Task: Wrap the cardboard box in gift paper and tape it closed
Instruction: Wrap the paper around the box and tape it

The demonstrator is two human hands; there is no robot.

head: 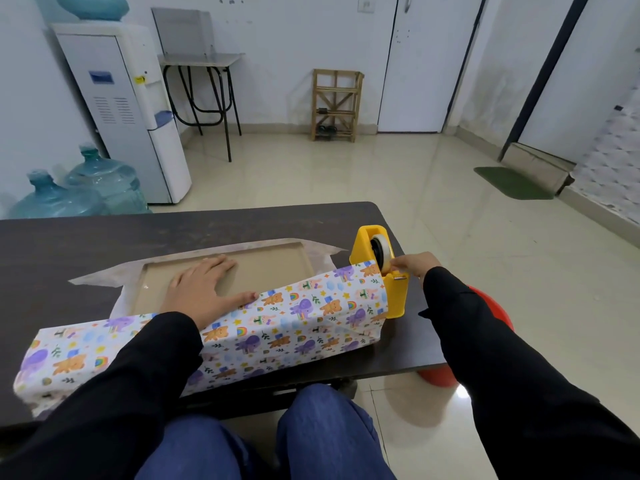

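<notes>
A flat brown cardboard box [273, 268] lies on a dark table [86, 244], on a sheet of gift paper [294, 320] with cartoon animals. The near flap of the paper is folded up over the box's front edge. My left hand [204, 285] lies flat on the box top, fingers spread, thumb on the paper's edge. A yellow tape dispenser [394, 296] with a white roll stands at the box's right end. My right hand [414, 263] pinches the tape end at the dispenser's cutter.
The paper's white underside [100, 275] sticks out past the box at the back and left. A red stool [485, 306] stands at the table's right. Water bottles [79, 192], a dispenser [128, 109], a small desk and a wooden rack stand by the walls.
</notes>
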